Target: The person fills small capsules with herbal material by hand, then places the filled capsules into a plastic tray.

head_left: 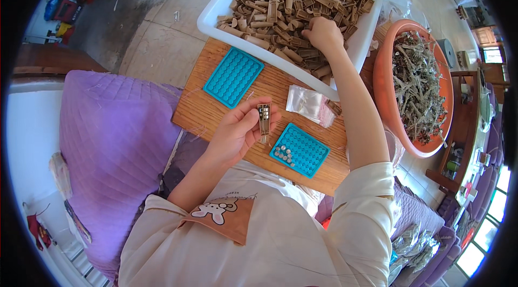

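Observation:
My left hand (236,133) is closed round a small brown plastic casing (264,119), held upright above the wooden table, with little light squares on a dark strip near its top. Out over a white plastic bin (294,68), my right hand (325,34) rests on a heap of brown plastic shells (272,11). Its fingers are bent down into the heap, and what they grip, if anything, is hidden. A teal tray (306,145) of round pockets lies near my left hand, with several small silver discs (284,154) at one corner.
Another teal pocketed tray (233,77) sits on the table (197,104) at left. Clear plastic bags (308,104) lie between the bin and the near tray. An orange tub (381,76) full of tangled greyish parts stands at right. Purple quilted seating (116,146) is on the left.

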Demonstrator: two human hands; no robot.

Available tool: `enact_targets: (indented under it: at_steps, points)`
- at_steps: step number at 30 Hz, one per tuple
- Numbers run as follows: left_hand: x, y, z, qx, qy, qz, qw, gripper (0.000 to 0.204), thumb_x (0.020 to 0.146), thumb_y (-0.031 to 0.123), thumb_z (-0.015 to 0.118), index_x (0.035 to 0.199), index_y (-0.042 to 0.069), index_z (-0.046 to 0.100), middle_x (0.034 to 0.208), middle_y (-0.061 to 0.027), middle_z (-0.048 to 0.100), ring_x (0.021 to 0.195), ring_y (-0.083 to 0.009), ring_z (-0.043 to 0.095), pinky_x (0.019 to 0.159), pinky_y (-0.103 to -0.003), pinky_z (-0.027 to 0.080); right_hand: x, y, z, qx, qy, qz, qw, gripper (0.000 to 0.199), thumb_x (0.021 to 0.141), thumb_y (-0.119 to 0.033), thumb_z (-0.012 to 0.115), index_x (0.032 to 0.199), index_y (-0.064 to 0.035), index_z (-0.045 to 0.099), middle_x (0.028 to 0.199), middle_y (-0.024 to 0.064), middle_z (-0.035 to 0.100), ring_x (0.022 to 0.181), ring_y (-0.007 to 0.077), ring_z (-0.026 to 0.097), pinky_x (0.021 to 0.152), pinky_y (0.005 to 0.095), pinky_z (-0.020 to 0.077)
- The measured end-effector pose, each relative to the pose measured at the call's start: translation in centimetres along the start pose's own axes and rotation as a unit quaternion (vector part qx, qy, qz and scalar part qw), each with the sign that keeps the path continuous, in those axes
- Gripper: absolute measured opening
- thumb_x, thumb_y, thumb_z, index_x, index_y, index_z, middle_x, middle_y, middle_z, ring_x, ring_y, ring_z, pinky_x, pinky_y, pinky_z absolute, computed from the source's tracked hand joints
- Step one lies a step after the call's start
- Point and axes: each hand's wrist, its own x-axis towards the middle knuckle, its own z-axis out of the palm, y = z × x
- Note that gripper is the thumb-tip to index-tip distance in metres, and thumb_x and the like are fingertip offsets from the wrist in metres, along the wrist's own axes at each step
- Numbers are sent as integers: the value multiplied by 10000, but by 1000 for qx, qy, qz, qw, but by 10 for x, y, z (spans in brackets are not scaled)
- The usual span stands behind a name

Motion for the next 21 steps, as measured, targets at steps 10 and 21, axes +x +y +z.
enact_targets:
  at_steps: [10, 21]
  points:
    - [-9, 3, 14, 48, -48, 96, 993, 334, 882, 171, 448, 1173, 11, 412, 1098, -116, 518, 1039, -200, 507, 884, -300, 424, -70, 22, -37, 348, 166, -72, 920, 221, 726, -76, 518, 921, -32, 615, 691, 109, 620, 702, 150, 618, 634, 253, 464]
    - [-6, -14, 33, 155, -84, 228, 958, 346, 879, 196, 466, 1161, 5, 404, 1071, -100, 532, 1039, -182, 505, 877, -280, 405, -189, 57, -4, 476, 208, 47, 853, 166, 732, 6, 587, 897, 25, 595, 824, 41, 550, 660, 73, 517, 599, 198, 425]
